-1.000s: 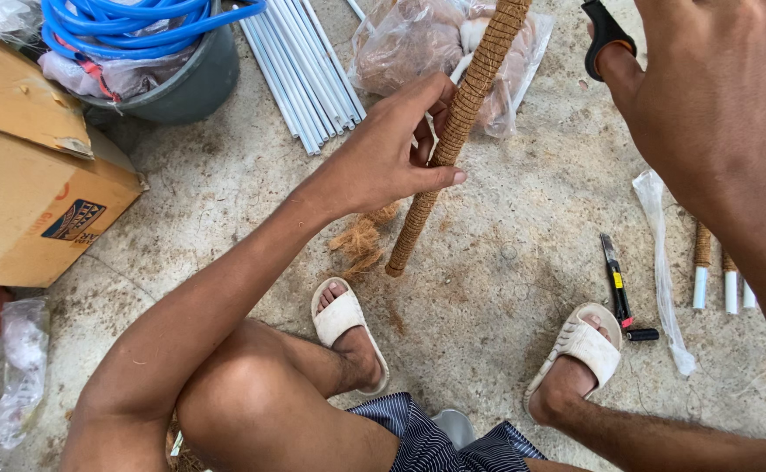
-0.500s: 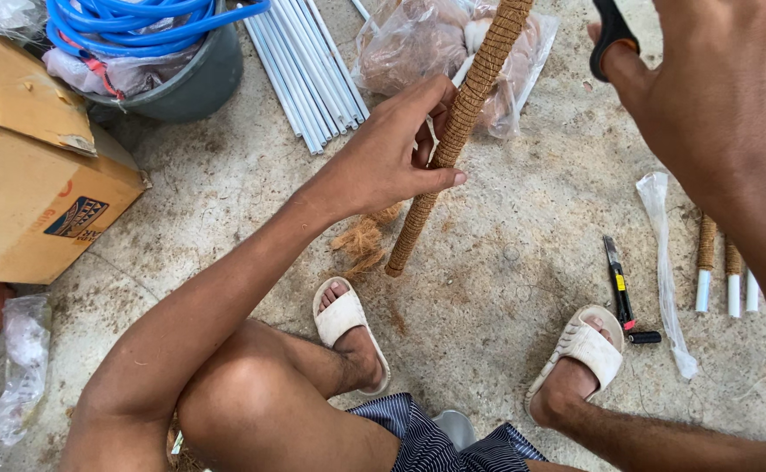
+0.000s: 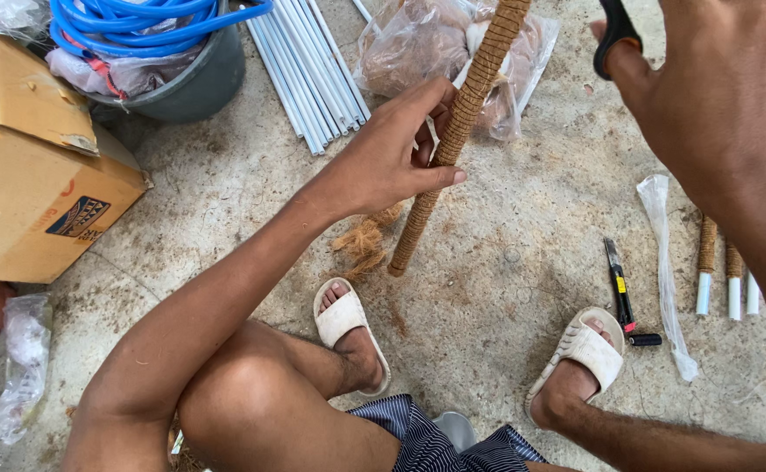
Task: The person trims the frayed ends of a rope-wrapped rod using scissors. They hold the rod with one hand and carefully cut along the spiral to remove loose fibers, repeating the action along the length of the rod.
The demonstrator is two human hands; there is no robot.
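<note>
The left hand [image 3: 383,162] is clenched around a fibre-wrapped pole [image 3: 461,122], which runs up past the fingers and slants down below them to the concrete floor [image 3: 505,288]. The right hand [image 3: 715,96], raised beside the pole's top, grasps a black handle [image 3: 614,35].

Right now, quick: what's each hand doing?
Left hand: closed on the fibre-wrapped pole, standing on the floor.
Right hand: raised, grip on a black handle; the tool is cut off.

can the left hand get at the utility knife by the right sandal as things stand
Probably not right away: the left hand is wrapped around the fibre-wrapped pole, and the utility knife lies across the floor, nearer the right hand.
</note>
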